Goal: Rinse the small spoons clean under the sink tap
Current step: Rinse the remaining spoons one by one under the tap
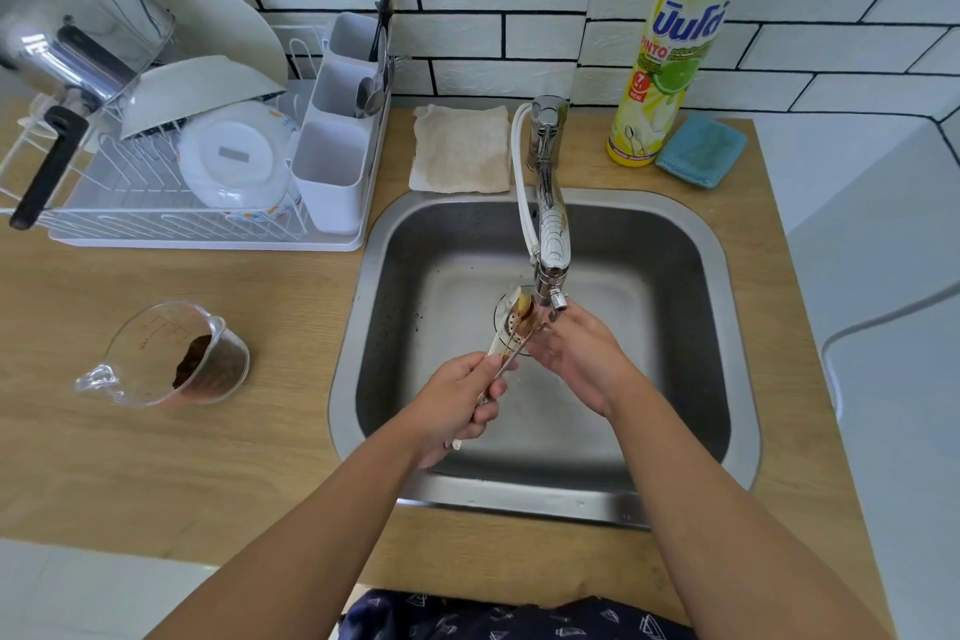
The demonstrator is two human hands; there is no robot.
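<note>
Over the steel sink (727,276) my left hand (457,405) grips the handles of the small spoons (519,322), whose brown-stained bowls sit right under the spout of the chrome tap (553,244). How many spoons are in the bunch is unclear. My right hand (576,353) is beside the spoon bowls with its fingers relaxed, touching or nearly touching them just below the spout. Whether water is running is hard to tell.
A clear measuring cup (166,353) with brown residue stands on the wooden counter to the left. A dish rack (208,234) with plates, a pot and a cutlery caddy is behind it. A cloth (462,146), dish soap bottle (670,42) and blue sponge (701,151) line the back.
</note>
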